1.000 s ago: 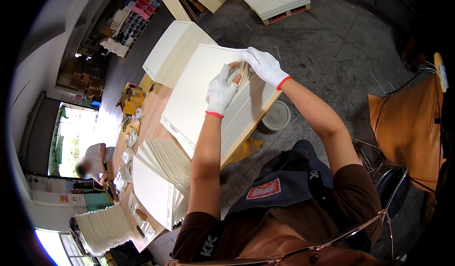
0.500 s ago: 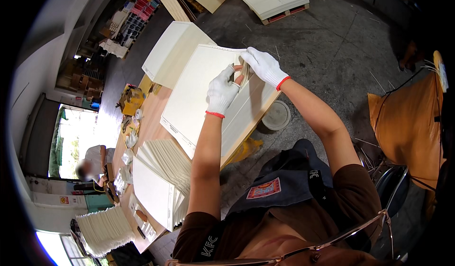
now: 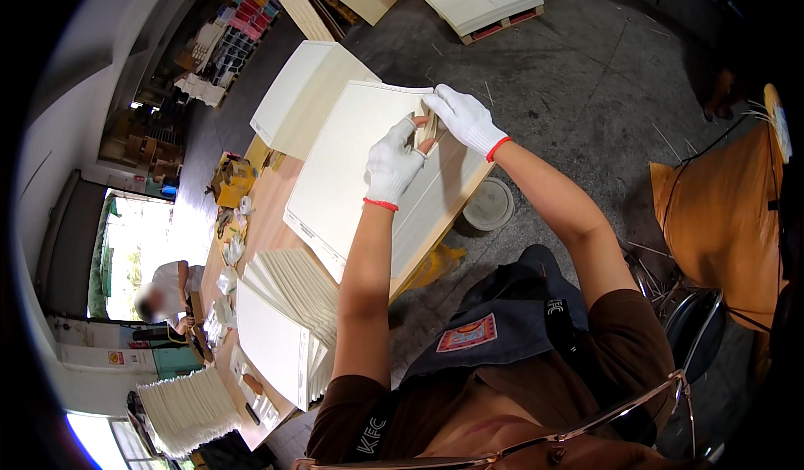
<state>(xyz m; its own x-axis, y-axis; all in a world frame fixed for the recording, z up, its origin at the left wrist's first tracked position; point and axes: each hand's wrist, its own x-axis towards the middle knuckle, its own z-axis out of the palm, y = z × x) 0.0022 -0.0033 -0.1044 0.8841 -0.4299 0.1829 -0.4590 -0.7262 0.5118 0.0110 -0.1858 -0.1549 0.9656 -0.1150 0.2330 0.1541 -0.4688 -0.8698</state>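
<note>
A small tan strip (image 3: 427, 128), flat and card-like, is held upright between both gloved hands above a large cream sheet (image 3: 352, 169) lying on the wooden workbench (image 3: 266, 219). The sheet is matte, rectangular, with crisp edges; it rests on a stack of similar sheets. The left hand (image 3: 394, 162), in a white knit glove with a red cuff, is raised with the thumb and forefinger pinched on the strip's near edge. The right hand (image 3: 465, 118), gloved alike, is curled over the strip's far side, fingers closed on it. Both forearms are bare and extended away from the body. A fanned pile of cream boards (image 3: 289, 319) lies nearer left. A round pale bucket (image 3: 490, 204) stands on the concrete floor, right of the bench.
</note>
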